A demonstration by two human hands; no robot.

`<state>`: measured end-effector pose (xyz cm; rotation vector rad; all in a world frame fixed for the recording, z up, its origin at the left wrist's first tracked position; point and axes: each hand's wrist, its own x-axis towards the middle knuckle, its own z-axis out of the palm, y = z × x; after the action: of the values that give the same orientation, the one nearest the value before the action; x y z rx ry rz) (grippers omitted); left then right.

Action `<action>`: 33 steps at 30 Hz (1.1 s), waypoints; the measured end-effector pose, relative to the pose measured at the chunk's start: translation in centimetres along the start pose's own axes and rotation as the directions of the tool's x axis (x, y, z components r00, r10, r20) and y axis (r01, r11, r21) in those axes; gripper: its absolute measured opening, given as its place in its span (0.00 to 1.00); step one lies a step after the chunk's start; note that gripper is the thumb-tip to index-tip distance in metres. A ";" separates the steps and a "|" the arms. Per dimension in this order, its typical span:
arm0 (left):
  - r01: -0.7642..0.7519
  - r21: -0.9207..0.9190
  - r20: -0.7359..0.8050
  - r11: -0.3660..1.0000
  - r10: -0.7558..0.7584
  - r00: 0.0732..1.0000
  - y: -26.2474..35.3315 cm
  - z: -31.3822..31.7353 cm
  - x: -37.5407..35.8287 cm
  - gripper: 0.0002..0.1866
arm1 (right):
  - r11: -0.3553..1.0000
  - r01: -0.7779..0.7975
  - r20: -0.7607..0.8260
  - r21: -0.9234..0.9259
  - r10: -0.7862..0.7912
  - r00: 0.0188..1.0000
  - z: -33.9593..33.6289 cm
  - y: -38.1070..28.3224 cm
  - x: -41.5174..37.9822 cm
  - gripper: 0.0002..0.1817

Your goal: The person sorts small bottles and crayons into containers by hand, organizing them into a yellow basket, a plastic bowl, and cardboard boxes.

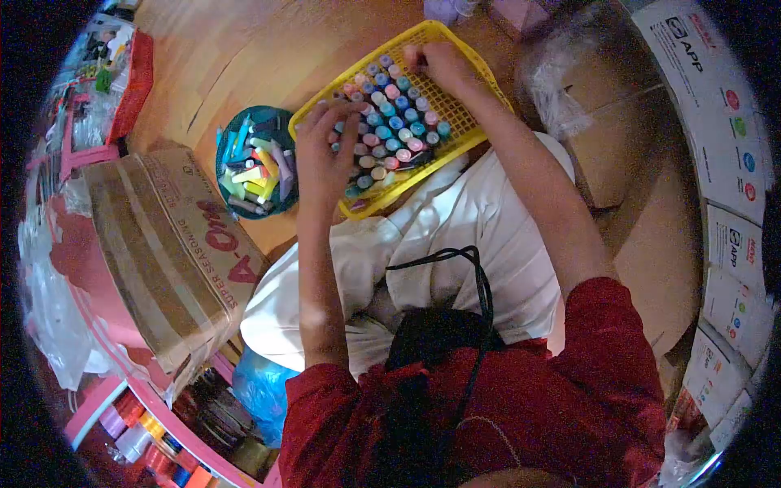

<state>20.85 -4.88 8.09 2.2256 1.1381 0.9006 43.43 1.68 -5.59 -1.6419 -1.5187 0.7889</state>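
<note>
So the capped tubes (pixel 394 122) are packed in the yellow basket (pixel 443 103). Left hand (pixel 325 154) over its left side, fingers spread; right hand (pixel 442 67) at its far end, fingers curled, can't tell if pinching anything.

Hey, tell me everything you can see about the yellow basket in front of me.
The yellow basket is rectangular with rounded corners, a raised rim and open lattice, apparently plastic. It sits slantwise on the wood-look floor, just beyond your white trousers. Rows of capped markers in blues, pinks and greys fill much of it, leaving bare grid towards its right side. Your left hand is over its left part, your right hand over its far right; whether either touches it is unclear.
</note>
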 end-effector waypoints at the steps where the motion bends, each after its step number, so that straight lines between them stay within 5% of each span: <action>1: 0.021 -0.027 0.000 0.999 -0.021 1.000 -0.2 0.0 0.0 0.07 | 0.993 0.025 -0.009 -0.118 -0.026 1.000 0.5 0.3 0.2 0.07; 3: 0.009 -0.009 -0.007 1.000 -0.009 1.000 -0.5 0.1 0.1 0.06 | 0.935 0.079 -0.015 -0.345 -0.090 0.996 1.3 0.5 0.7 0.09; 9: 0.059 -0.041 -0.022 0.997 -0.060 0.998 -0.2 0.2 -0.1 0.06 | 0.971 0.069 -0.067 -0.230 -0.087 0.994 2.5 2.0 1.0 0.09; 12: -0.007 0.054 -0.067 0.999 0.010 0.998 -1.0 -0.2 -0.7 0.07 | 0.974 -0.025 0.022 0.224 0.021 1.000 0.6 -1.0 -0.3 0.11; 18: 0.219 0.068 -0.150 0.973 -0.207 0.967 -6.0 -4.7 -3.1 0.07 | 0.955 0.155 0.039 -0.252 -0.150 0.988 -0.7 0.8 0.3 0.17; 20: 0.223 -0.031 -0.213 0.974 -0.225 0.951 -9.3 -7.3 -3.4 0.08 | 0.908 0.045 0.007 -0.417 -0.046 0.999 -0.8 4.9 1.6 0.19; 23: 0.390 0.291 -0.202 0.874 -0.342 0.918 -16.5 -11.7 -3.1 0.09 | 0.952 0.026 0.087 -0.306 0.001 0.996 -4.5 -2.7 -1.2 0.20; 25: 0.494 0.471 -0.204 0.730 -0.455 0.867 -18.3 -13.6 -2.5 0.10 | 0.939 0.039 0.027 -0.341 -0.032 0.999 -4.7 -1.8 -0.8 0.20; 28: 0.467 0.584 -0.130 0.664 -0.492 0.861 -23.4 -14.0 -1.8 0.11 | 0.937 0.051 -0.004 -0.345 -0.056 0.998 -4.9 -1.8 -0.6 0.20; 31: 0.275 0.558 -0.026 0.783 -0.314 0.949 -26.0 -12.8 -0.7 0.12 | 0.916 0.011 -0.031 -0.400 -0.025 0.999 -5.6 -3.8 -1.1 0.20; 33: 0.279 0.665 0.052 0.693 -0.415 0.908 -25.8 -12.1 0.3 0.13 | 0.912 0.000 -0.050 -0.410 -0.023 0.999 -5.6 -3.7 -1.0 0.19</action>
<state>-1.31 10.72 -0.81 2.3832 1.9049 0.0972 46.04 0.10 0.42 -1.9343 -1.7382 0.4292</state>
